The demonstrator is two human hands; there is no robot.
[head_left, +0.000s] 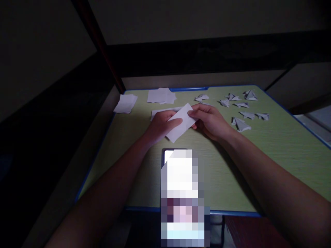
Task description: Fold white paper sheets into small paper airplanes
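Note:
Between my hands, above the table, is a folded sheet of white paper [181,127], tilted with its upper end to the right. My left hand [161,126] grips its left edge, thumb lying on top and fingers behind. The upper right part is pinched by my right hand [209,119], thumb on the face and the other fingers partly hidden underneath. Behind my left hand lies another white paper [156,113], mostly covered by the hand and the held sheet.
White paper stacks lie on the green table [129,144] at the far left [125,104] and back middle [160,95]. Several folded paper pieces [240,124] are scattered at the right. A device with a lit screen, pixelated over [181,175], is at the front edge. Walls stand behind and left.

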